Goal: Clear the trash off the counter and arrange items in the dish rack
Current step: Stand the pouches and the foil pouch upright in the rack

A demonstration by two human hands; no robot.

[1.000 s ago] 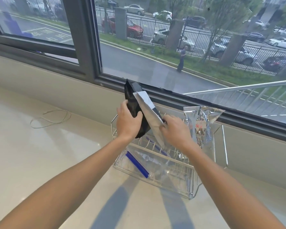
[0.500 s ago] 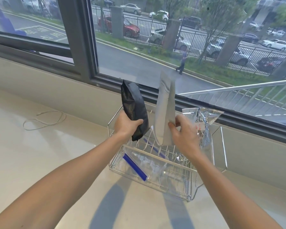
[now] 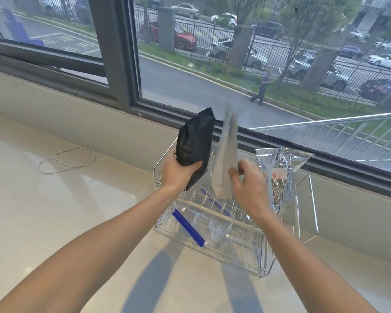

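Observation:
A wire dish rack (image 3: pixel 266 265) stands on the pale counter by the window. My left hand (image 3: pixel 177 171) is shut on a black pouch (image 3: pixel 195 143), held upright over the rack's left end. My right hand (image 3: pixel 249 184) pinches the lower edge of a grey-white pouch (image 3: pixel 226 159) that stands upright on the rack wires. A silver foil bag with red print (image 3: pixel 282 175) stands at the rack's right end. A clear zip bag with a blue seal strip (image 3: pixel 188 224) lies flat in the rack's front part.
A thin loop of white cord (image 3: pixel 65 160) lies on the counter to the left. The dark window frame (image 3: pixel 119 64) and sill run right behind the rack. Bare counter (image 3: pixel 54 222) spreads left and in front.
The two pouches have been drawn apart: the grey-white one now stands upright on the rack, the black one is lifted to the left of it.

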